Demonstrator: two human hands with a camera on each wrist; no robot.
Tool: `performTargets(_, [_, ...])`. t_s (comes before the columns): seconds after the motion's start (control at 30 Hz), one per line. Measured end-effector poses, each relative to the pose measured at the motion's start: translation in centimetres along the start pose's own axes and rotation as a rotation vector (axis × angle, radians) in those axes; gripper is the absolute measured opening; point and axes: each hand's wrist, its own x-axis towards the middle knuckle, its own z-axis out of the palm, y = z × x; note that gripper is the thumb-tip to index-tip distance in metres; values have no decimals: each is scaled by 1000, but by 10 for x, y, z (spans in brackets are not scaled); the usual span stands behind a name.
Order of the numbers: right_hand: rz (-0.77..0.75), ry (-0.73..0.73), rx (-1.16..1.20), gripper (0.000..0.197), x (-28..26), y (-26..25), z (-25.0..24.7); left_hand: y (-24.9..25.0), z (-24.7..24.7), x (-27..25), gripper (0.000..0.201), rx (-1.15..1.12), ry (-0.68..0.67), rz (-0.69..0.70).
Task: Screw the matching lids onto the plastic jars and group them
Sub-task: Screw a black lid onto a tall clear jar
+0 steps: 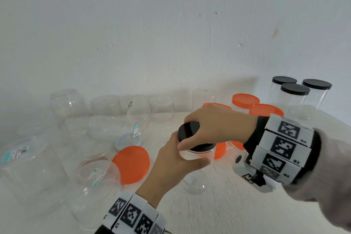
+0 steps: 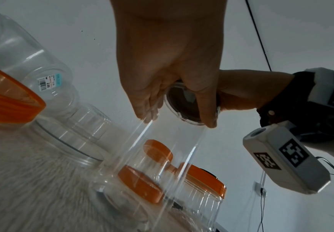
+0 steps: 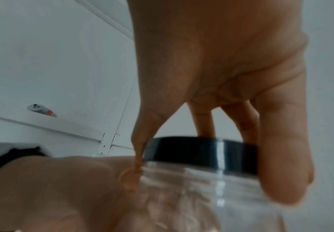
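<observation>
Jar (image 3: 211,196) base below right-wrist frame edge

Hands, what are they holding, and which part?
The left hand grips the clear jar around its wall just below the lid. The right hand grips the black lid by its rim.

A clear plastic jar (image 1: 197,155) stands upright at the table's centre, gripped near its top, with a black lid (image 1: 190,129) seated on its mouth. 3 black-lidded jars (image 1: 295,93) stand grouped at the far right. 3 orange-lidded jars (image 1: 266,110) stand just left of them. 1 loose orange lid (image 1: 131,163) leans on a lidless jar (image 1: 91,186) lying on its side.
</observation>
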Motion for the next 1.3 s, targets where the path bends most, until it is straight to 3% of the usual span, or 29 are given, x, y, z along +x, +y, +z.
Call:
performTargets(0.1, [-33, -271, 53, 65, 0, 5, -20, 1, -1, 0, 77, 9, -12, 6])
performTargets(0.17, [-108, -360, 47, 66, 2, 4, -27, 2, -1, 0, 80, 10, -11, 16])
performTargets(0.43, [-196, -205, 59, 60, 5, 5, -19, 0, 2, -1, 80, -2, 14, 20])
performTargets(0.57, [-164, -128, 107, 57, 3, 6, -12, -2, 3, -1, 77, -12, 26, 17])
performTargets(0.7, [-64, 54, 29, 50, 0, 0, 3, -2, 6, -1, 71, -17, 48, -2])
performTargets(0.77, [-37, 16, 13, 52, 1, -1, 1, -2, 7, -1, 72, -8, 53, 0])
performTargets(0.9, [-49, -331, 50, 69, 2, 1, -24, 1, 6, -2, 72, 8, 48, -1])
performTargets(0.97, [-106, -397, 26, 70, 4, 1, -32, 2, 6, -2, 77, 11, 47, 14])
performTargets(1.1, [-124, -335, 15, 71, 7, 2, -32, 3, 6, -2, 81, 8, 56, -1])
performTargets(1.3, [-11, -227, 85, 67, 5, 2, -13, 2, 6, -2, 74, -16, 43, -37])
